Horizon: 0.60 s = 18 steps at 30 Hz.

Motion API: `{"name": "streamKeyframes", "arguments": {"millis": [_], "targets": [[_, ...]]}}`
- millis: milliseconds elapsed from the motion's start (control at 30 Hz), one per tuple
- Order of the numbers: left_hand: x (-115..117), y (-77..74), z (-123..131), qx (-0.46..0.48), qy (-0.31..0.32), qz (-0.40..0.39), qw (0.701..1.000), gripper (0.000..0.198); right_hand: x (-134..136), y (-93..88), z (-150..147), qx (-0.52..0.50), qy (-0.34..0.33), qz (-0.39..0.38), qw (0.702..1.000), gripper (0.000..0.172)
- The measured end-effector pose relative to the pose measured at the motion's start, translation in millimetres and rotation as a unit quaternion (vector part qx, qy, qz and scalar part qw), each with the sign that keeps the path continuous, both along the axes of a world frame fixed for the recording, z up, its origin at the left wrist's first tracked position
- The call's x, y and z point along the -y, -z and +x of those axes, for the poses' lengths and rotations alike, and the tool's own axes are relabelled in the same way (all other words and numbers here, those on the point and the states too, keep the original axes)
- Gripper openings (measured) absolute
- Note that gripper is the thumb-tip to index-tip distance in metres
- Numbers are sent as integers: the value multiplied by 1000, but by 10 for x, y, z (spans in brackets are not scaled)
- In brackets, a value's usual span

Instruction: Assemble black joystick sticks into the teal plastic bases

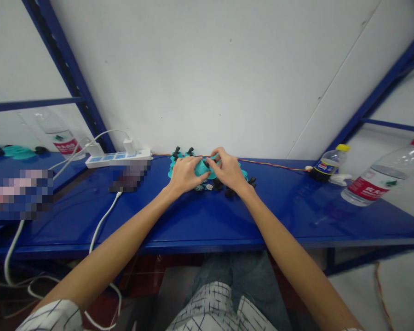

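Note:
Both my hands meet at the back of the blue bench (207, 220), over a cluster of teal plastic discs and small black parts. My left hand (185, 174) and my right hand (227, 170) both have their fingers closed on one teal disc (203, 168) held between them. More teal discs (174, 158) with black pegs lie just behind my left hand. Loose black pieces (230, 192) and a small white one lie on the bench under my right wrist.
A white power strip (119, 158) with plugged chargers and white cables lies at the left. A cola bottle (327, 166) and a water bottle (382, 177) lie at the right. An orange wire (276, 164) runs along the wall. Another bottle (60, 135) stands far left.

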<state>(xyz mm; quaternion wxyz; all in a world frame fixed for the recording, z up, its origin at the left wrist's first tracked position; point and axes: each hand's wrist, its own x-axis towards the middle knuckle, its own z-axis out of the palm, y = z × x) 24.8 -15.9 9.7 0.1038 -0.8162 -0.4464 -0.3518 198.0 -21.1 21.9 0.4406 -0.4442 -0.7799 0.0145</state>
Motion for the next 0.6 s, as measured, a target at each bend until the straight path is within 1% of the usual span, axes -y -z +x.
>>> {"name": "streamKeyframes", "arguments": {"millis": [67, 133, 167, 233, 333, 400, 433, 500, 533, 600], "targets": [[-15, 14, -1, 9, 14, 6, 1000, 47, -8, -10, 22, -10, 1, -16, 1000, 15], [-23, 21, -2, 18, 23, 9, 1000, 48, -11, -25, 43, -12, -23, -24, 999, 12], [-23, 21, -4, 23, 25, 10, 999, 48, -12, -31, 51, -16, -39, -26, 999, 13], [-17, 15, -6, 29, 30, 12, 999, 48, -15, -36, 59, -30, -58, -39, 997, 20], [-4, 6, -6, 22, 48, 18, 998, 50, -27, -25, 60, -48, -33, -75, 996, 31], [0, 7, -6, 13, 58, 22, 998, 51, -39, -16, 59, -52, -10, -82, 995, 37], [-1, 10, -7, 10, 62, 23, 998, 51, -45, -12, 59, -55, -11, -79, 995, 37], [-6, 17, -9, 11, 67, 23, 997, 49, -52, -10, 62, -67, -37, -72, 994, 29], [-8, 20, -11, 13, 70, 23, 997, 49, -54, -11, 64, -75, -50, -70, 994, 28], [-9, 23, -14, 14, 75, 24, 997, 48, -57, -14, 66, -87, -46, -71, 993, 37]]}}
